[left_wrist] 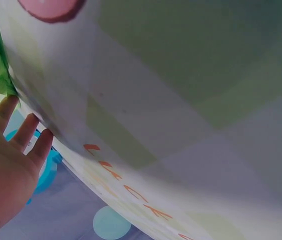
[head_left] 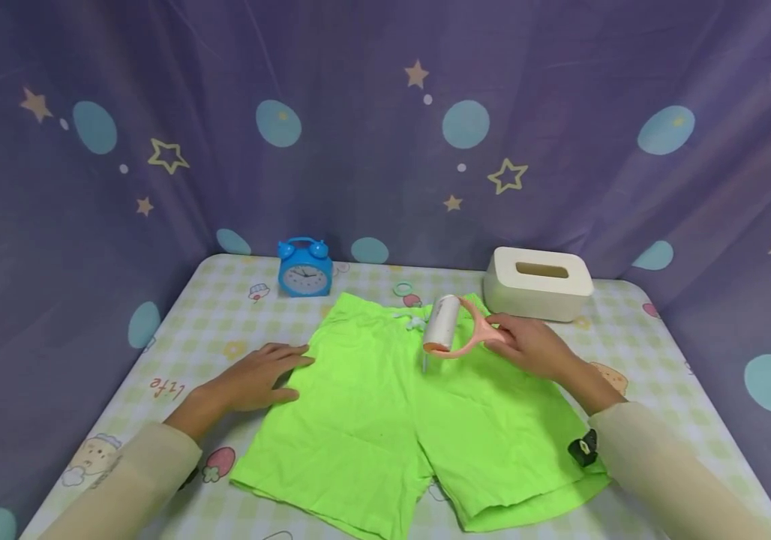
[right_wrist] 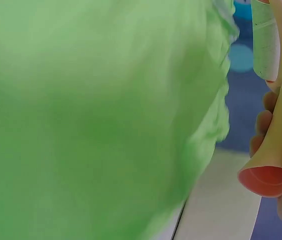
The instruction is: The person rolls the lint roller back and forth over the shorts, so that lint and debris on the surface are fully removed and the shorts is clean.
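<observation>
Bright green shorts (head_left: pixel 358 397) lie spread on the table, waistband toward the back, with a pale drawstring at the waist. My right hand (head_left: pixel 532 345) grips the pink handle of a lint roller (head_left: pixel 442 322), whose white sticky roll is over the upper middle of the shorts. In the right wrist view, fingers curl round the roller's flared handle (right_wrist: pixel 276 145). Whether the roll touches the cloth, I cannot tell. At the left edge of the shorts, my left hand (head_left: pixel 260 377) rests with fingers extended, fingertips on the fabric; the left wrist view shows those fingers spread.
A blue alarm clock (head_left: pixel 305 268) stands at the back left of the table. Behind the right hand is a cream tissue box (head_left: pixel 538 285). A small green ring (head_left: pixel 402 288) lies near the back edge. Purple patterned curtains (head_left: pixel 358 187) surround the checked tablecloth (head_left: pixel 190 330).
</observation>
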Demonstrator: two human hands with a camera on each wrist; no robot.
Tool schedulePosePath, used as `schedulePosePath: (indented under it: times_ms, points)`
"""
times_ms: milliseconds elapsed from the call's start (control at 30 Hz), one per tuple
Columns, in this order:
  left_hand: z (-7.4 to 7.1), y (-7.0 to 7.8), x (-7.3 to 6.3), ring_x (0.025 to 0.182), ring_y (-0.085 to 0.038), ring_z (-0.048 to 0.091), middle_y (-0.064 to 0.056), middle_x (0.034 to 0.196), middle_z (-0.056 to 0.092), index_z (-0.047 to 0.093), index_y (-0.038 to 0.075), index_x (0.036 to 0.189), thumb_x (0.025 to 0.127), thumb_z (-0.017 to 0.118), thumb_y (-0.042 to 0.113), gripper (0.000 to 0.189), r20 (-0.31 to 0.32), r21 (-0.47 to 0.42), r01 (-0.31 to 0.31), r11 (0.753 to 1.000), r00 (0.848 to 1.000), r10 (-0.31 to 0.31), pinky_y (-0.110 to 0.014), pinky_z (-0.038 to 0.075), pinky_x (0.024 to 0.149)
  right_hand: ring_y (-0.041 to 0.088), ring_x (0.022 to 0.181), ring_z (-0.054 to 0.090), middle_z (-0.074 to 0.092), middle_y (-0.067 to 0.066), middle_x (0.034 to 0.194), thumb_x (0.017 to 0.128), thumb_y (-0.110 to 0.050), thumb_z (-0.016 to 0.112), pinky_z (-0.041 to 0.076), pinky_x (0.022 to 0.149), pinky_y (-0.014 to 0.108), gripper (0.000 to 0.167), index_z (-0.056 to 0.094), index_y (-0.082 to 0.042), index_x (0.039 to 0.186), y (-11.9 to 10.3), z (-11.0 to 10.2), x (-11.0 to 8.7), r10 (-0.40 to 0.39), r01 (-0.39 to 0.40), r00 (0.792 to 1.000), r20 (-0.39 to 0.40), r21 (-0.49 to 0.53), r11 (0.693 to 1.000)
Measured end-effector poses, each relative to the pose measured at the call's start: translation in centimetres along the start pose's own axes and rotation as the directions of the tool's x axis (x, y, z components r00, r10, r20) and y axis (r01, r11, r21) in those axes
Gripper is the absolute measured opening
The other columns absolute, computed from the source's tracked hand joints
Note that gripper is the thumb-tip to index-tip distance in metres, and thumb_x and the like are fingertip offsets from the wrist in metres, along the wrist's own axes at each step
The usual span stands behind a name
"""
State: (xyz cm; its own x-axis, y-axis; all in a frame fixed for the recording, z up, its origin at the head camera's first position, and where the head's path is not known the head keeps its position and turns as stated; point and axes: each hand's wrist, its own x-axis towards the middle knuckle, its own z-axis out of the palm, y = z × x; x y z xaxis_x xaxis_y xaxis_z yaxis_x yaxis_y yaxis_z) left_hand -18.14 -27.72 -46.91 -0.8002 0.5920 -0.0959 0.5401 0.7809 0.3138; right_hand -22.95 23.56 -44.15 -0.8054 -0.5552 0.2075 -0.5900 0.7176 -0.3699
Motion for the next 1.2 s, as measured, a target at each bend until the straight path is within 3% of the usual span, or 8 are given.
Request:
schedulePosePath:
  times_ms: [133,633,767,900,1067,1133,1200]
  points:
    - [-0.1,0.1,-0.1,0.145,-0.040,0.040,-0.011,0.161,0.042,0.052,0.015,0.151,0.097,0.070,0.035,0.060,-0.004,0.002,-0.005,1.000,1.000,0.005,-0.063,0.038,0.111,0.002,0.057,0.042,0.052,-0.014,0.068,0.099,-0.033,0.068,0.041,0.061,0.027,0.037,0.068,-0.011,0.128,-1.6,1.1,2.5,-0.059,0.060,0.998,0.015,-0.021,0.998]
    - [-0.2,0.2,-0.1,0.144,-0.039,0.042,-0.010,0.161,0.043,0.053,0.016,0.150,0.096,0.071,0.035,0.061,-0.008,0.027,0.004,1.000,1.000,-0.004,-0.062,0.038,0.112,0.006,0.049,0.040,0.049,-0.008,0.061,0.102,-0.043,0.061,0.035,0.052,0.026,0.045,0.063,-0.012,0.135,-4.9,4.1,9.7,-0.135,0.138,0.985,0.108,-0.024,0.990]
    - [-0.1,0.3,0.1,0.144,-0.038,0.042,-0.009,0.161,0.043,0.052,0.017,0.151,0.096,0.071,0.037,0.061,0.008,0.019,0.011,1.000,1.000,-0.011,-0.062,0.039,0.111,0.007,0.057,0.051,0.060,-0.006,0.073,0.103,-0.042,0.059,0.042,0.057,0.027,0.042,0.063,-0.012,0.132,-6.0,5.4,11.3,-0.135,0.139,0.981,0.141,-0.024,0.990]
    - [0.0,0.4,0.1,0.143,-0.038,0.043,-0.008,0.161,0.043,0.052,0.018,0.151,0.096,0.071,0.037,0.061,0.014,0.017,0.016,1.000,1.000,-0.016,-0.061,0.039,0.111,0.009,0.075,0.058,0.066,-0.006,0.084,0.105,-0.043,0.055,0.049,0.066,0.030,0.043,0.062,-0.014,0.135,-7.3,6.8,12.7,-0.113,0.122,0.975,0.193,-0.036,0.992]
    - [0.0,0.2,0.0,0.143,-0.037,0.043,-0.007,0.161,0.043,0.051,0.020,0.151,0.096,0.071,0.037,0.061,0.018,0.030,0.019,0.999,1.000,-0.019,-0.061,0.040,0.110,0.009,0.065,0.055,0.062,-0.009,0.072,0.105,-0.042,0.055,0.048,0.085,0.038,0.043,0.061,-0.013,0.135,-8.8,8.0,13.8,-0.160,0.182,0.959,0.234,-0.077,0.980]
    - [0.0,0.1,0.0,0.143,-0.037,0.043,-0.006,0.162,0.042,0.051,0.020,0.152,0.096,0.070,0.038,0.061,0.018,0.035,0.019,0.999,1.000,-0.020,-0.061,0.040,0.111,0.007,0.057,0.050,0.059,-0.010,0.069,0.105,-0.041,0.056,0.044,0.085,0.037,0.042,0.062,-0.013,0.135,-9.2,8.2,14.1,-0.177,0.202,0.959,0.220,-0.099,0.974]
    - [-0.1,0.1,-0.1,0.143,-0.037,0.044,-0.006,0.162,0.043,0.051,0.020,0.152,0.096,0.071,0.037,0.062,0.015,0.038,0.018,0.999,1.000,-0.018,-0.061,0.040,0.111,0.006,0.055,0.047,0.058,-0.011,0.067,0.105,-0.040,0.056,0.043,0.076,0.035,0.040,0.063,-0.014,0.134,-9.5,8.3,14.3,-0.183,0.210,0.962,0.202,-0.118,0.971]
